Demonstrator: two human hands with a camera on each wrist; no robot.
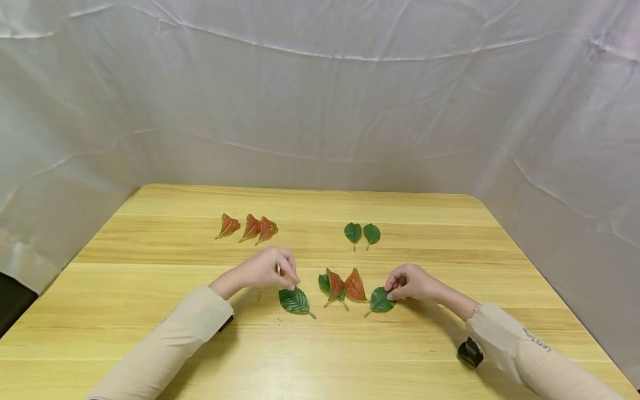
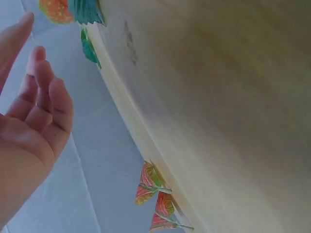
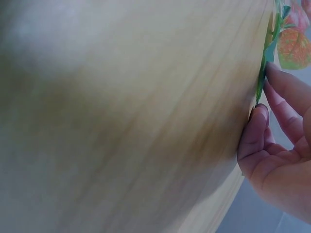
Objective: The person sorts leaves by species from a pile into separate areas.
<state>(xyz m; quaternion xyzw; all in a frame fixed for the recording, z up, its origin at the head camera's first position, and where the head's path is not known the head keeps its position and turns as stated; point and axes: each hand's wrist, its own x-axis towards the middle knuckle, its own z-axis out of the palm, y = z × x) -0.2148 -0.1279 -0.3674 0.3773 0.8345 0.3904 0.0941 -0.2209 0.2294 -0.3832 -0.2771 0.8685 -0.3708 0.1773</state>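
Observation:
My left hand [image 1: 267, 269] hovers at the upper edge of a green artificial leaf [image 1: 294, 301] on the table. In the left wrist view a gap parts its thumb from its fingers [image 2: 59, 104], and nothing is between them. To the right, my right hand [image 1: 414, 282] pinches the edge of another toothed green leaf [image 1: 380, 301], whose stem points down-left; the right wrist view shows this leaf [image 3: 262, 82] nearly edge-on at the fingertips. Between the hands lie two red leaves, one [image 1: 335, 288] partly covering a green leaf [image 1: 323, 284], the other [image 1: 355, 286] beside it.
Several red leaves [image 1: 251, 227] lie in a row at the back left of the wooden table [image 1: 320, 355]. Two green leaves [image 1: 353, 233] lie side by side at the back right. Pale sheeting [image 1: 320, 111] hangs behind the table and along its sides.

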